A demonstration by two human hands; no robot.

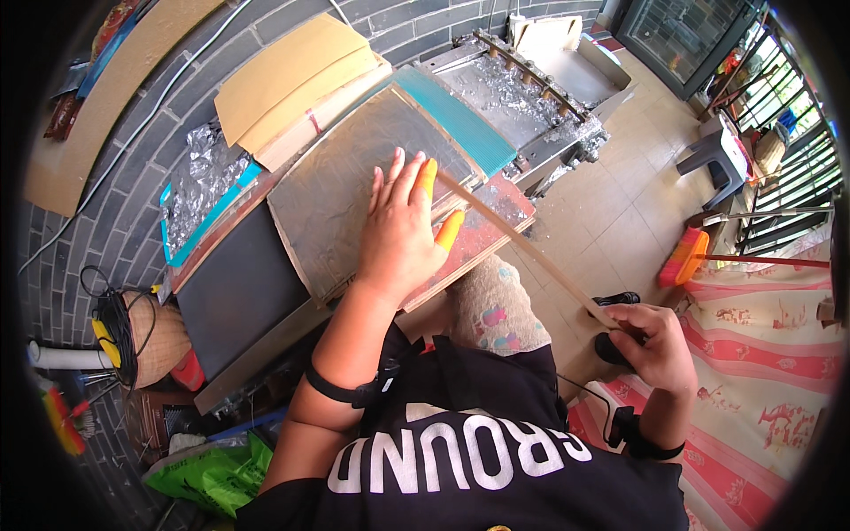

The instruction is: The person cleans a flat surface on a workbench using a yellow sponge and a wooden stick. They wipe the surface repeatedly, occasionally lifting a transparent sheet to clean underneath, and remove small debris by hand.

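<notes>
My left hand point(402, 229) lies palm down, fingers spread, on a dark flat board point(332, 192) with worn pale edges. Orange finger covers wrap its thumb and index finger. A thin brown strip point(524, 245) slants across the front, its far end at my left index fingertip. Whether that finger presses on the strip, I cannot tell. Off the board to the right, my right hand point(654, 345) pinches the strip's near end between thumb and fingers. Beneath the dark board is a worn reddish board point(501, 209), and a ribbed teal mat point(458, 119) lies along its far right side.
Brown paper sheets point(292, 79) are stacked against the brick wall. Crumpled silver foil point(206, 186) fills a blue-edged tray at left. Foil scraps litter a metal machine point(505, 93) at the back. A grey stool point(717, 156) and an orange-pink broom point(685, 255) stand right.
</notes>
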